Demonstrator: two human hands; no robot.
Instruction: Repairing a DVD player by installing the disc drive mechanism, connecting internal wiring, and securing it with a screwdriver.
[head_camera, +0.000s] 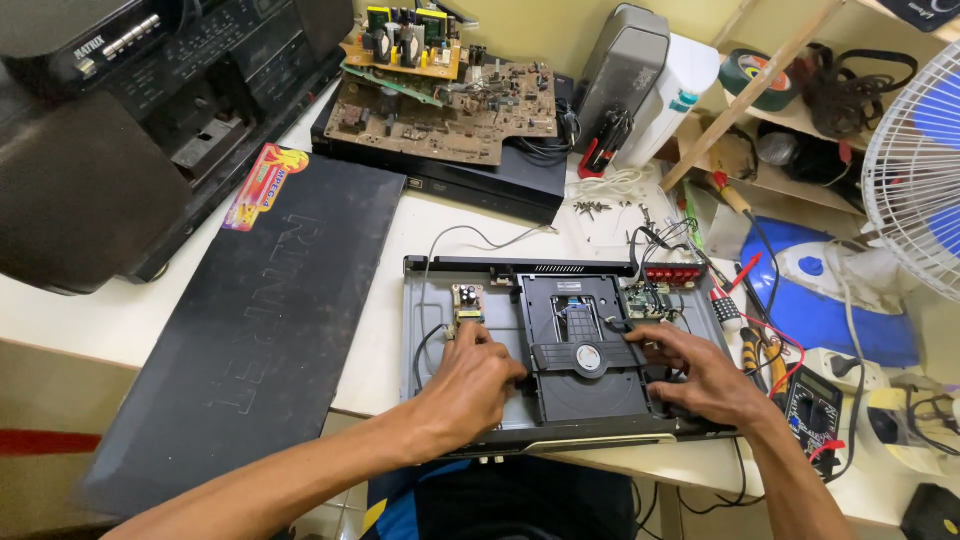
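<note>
An opened disc player chassis (425, 300) lies on the white table in front of me, its lid off. A black disc drive mechanism (580, 365) sits in its middle. A small power board (466, 300) stands at the left inside and a green circuit board (648, 300) at the right. My left hand (470, 385) rests on the chassis floor, fingers curled against the drive's left edge. My right hand (700, 370) presses its fingers onto the drive's right side, near the green board. Neither hand holds a tool.
The removed black metal lid (260, 320) lies left of the chassis. Behind stand a black stereo (150, 110), bare brown circuit boards (440, 100) on another player, loose screws (592, 208), screwdrivers (725, 300), a multimeter (815, 410), a blue iron (830, 290) and a fan (920, 160).
</note>
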